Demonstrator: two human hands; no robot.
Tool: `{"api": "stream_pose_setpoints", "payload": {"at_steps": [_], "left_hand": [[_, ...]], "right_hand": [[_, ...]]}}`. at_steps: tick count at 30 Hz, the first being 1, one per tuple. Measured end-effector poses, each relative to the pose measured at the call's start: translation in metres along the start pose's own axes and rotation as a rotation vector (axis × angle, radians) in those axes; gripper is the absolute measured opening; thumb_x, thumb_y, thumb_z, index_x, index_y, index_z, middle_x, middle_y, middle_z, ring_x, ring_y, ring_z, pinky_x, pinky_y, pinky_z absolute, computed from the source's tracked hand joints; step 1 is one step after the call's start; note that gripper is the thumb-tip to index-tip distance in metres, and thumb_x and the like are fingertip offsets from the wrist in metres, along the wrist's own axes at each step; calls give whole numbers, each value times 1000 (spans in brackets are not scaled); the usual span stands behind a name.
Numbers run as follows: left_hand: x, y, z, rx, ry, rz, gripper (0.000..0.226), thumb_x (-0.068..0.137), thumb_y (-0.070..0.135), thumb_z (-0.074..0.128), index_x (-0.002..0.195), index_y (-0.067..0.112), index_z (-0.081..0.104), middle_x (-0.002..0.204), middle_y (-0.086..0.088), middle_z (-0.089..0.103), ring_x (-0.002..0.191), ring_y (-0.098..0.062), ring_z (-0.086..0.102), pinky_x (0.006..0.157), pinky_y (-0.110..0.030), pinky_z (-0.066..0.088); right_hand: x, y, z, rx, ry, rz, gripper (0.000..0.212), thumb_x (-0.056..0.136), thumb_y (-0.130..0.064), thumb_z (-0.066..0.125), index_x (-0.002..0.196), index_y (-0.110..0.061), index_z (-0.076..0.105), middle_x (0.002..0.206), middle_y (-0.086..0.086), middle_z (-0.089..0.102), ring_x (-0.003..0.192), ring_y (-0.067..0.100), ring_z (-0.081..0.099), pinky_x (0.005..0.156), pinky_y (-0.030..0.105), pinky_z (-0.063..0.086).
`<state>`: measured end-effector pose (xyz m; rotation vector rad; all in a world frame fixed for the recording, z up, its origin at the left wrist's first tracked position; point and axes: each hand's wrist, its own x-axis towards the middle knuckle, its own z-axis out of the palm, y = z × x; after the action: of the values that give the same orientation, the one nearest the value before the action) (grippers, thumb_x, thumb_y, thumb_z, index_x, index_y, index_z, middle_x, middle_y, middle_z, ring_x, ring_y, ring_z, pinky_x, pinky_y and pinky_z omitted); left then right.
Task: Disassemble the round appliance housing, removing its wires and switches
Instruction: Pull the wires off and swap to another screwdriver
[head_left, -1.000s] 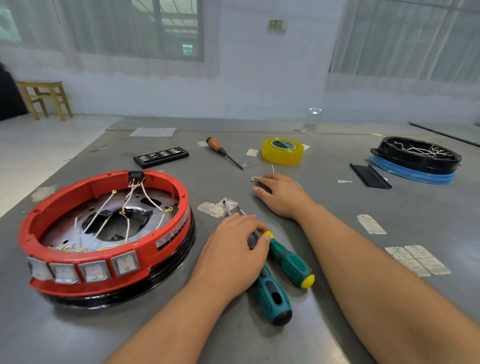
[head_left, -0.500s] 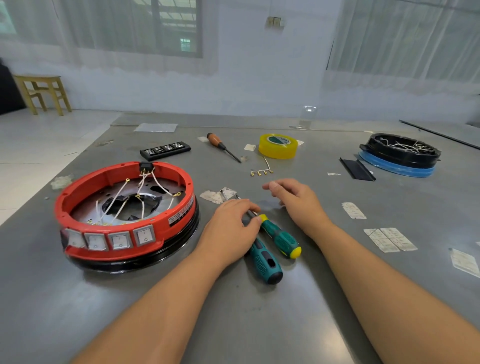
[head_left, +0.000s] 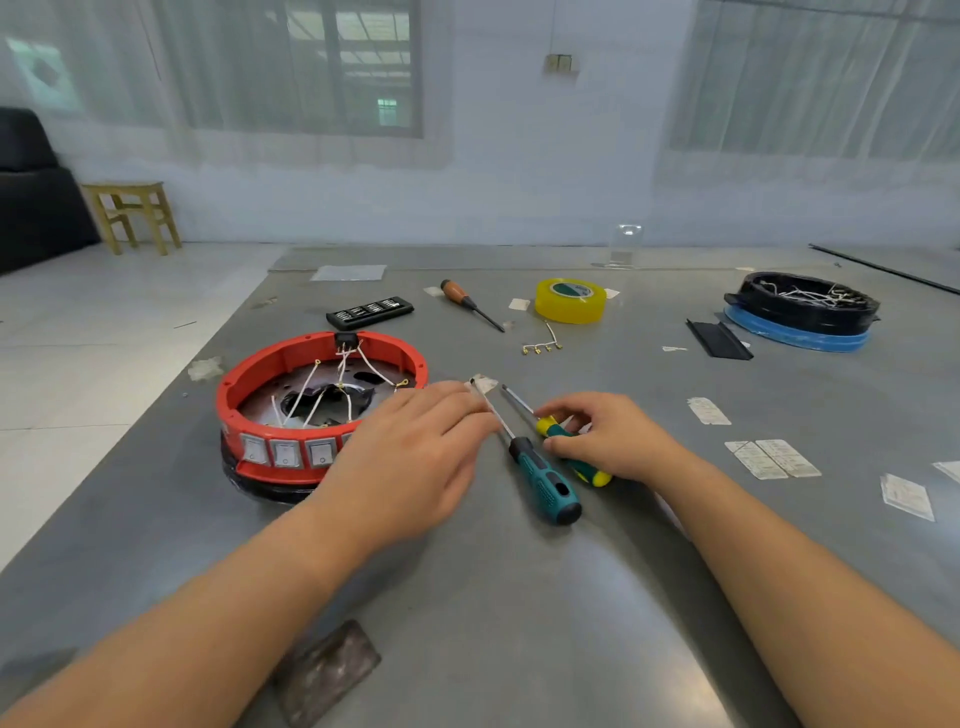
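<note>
Since the earlier frame, the left hand (head_left: 415, 457) has been lifted, fingers relaxed, off the screwdrivers, while the yellow-tipped screwdriver (head_left: 569, 451) is now gripped by the right hand (head_left: 608, 439); tool pickup is judged underway, and the tip must next be carried leftward to the red housing (head_left: 291, 415).

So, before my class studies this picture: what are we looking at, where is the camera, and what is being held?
The camera sits on a person's head, looking down at their two bare hands over a grey table. The right hand grips a yellow-and-green screwdriver; the left hand is open, holding nothing. Between them lies a teal screwdriver. At left stands the red round housing with white wires and switches. Farther back lies a yellow tape roll.
</note>
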<state>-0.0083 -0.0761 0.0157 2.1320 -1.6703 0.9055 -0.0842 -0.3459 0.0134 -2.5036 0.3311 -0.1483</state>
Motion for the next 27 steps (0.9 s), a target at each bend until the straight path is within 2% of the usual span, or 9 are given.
{"api": "stream_pose_setpoints", "payload": {"at_steps": [2,5,10,13,15,19,22,25,27], "left_hand": [[-19,-18,-10,108,11,-17,29,93,19,59,120,15,70,126,-4,69,120,-30,63,92,-43,50],[-44,-40,-15,201,38,-101,29,95,25,59,119,14,71,120,-4,71,107,-31,68,83,-43,46],[-68,-49,-18,167,49,-248,39,95,35,53,124,15,71,118,-3,73,108,-28,67,88,-40,42],[-72,-53,-24,154,28,-309,41,96,43,52,119,17,71,112,-1,75,105,-26,68,91,-42,43],[-74,-58,-26,139,-2,-344,43,95,51,51,116,18,71,109,1,75,103,-26,69,92,-45,44],[-79,-64,-25,152,-32,-411,47,92,61,50,112,23,70,107,6,72,112,-23,63,100,-48,35],[-81,-66,-25,137,-75,-440,48,89,67,51,113,28,66,110,10,69,118,-21,58,102,-50,32],[-85,-71,-30,63,-102,-452,50,86,73,50,114,33,60,110,16,62,116,-16,57,102,-46,30],[-89,-75,-32,-15,-110,-424,54,85,74,52,120,32,58,111,22,53,116,-11,52,102,-38,28]], "right_hand": [[1,-1,-2,6,12,45,34,88,-35,73,119,-47,66,102,-19,61,92,-2,61,64,12,46],[3,0,-3,-5,74,81,35,88,-30,72,121,-40,68,107,-12,65,89,-1,62,63,11,46],[7,5,-5,-73,211,176,43,89,-31,71,132,-31,65,115,-4,68,99,13,63,76,25,55],[10,5,-4,-144,280,225,45,89,-32,69,134,-30,65,119,2,68,106,23,63,89,39,58],[10,4,-3,-241,333,235,43,89,-30,65,132,-29,65,119,6,68,108,31,62,91,43,57],[11,4,3,-567,343,163,26,90,-16,53,111,-21,68,105,7,66,95,33,60,71,38,53],[11,4,9,-653,325,153,20,90,-15,49,101,-18,66,100,6,64,91,31,60,69,40,56],[12,7,12,-660,327,134,28,91,-17,48,112,-20,66,108,6,65,97,31,62,72,38,55],[10,10,15,-668,333,130,36,93,-22,48,125,-24,64,123,5,65,108,30,62,82,39,50]]}}
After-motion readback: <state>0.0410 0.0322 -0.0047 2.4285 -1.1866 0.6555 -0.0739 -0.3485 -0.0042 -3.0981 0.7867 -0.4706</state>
